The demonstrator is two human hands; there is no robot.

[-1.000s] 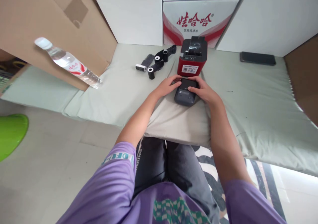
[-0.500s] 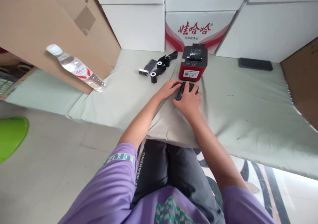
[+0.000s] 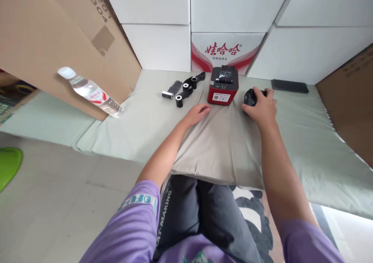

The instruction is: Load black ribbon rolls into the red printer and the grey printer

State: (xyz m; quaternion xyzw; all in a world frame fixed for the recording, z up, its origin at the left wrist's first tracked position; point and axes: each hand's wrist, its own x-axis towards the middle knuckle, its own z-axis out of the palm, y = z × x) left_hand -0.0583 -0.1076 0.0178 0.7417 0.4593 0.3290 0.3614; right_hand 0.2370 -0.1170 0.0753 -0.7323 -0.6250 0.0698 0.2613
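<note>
The left hand point(image 3: 197, 112) lies flat and relaxed on the pale green cloth point(image 3: 221, 146), fingers loosely spread and holding nothing, just short of the red label printer point(image 3: 223, 86). The right hand point(image 3: 261, 107) is curled over a small dark device point(image 3: 250, 97), fingers wrapped on its top and side, resting on the cloth just to the right of the printer. Farther left lie black ribbon rolls point(image 3: 186, 89) and a tilted water bottle point(image 3: 90, 93). A dark phone point(image 3: 290, 86) sits beyond, against white boxes point(image 3: 224, 47).
</note>
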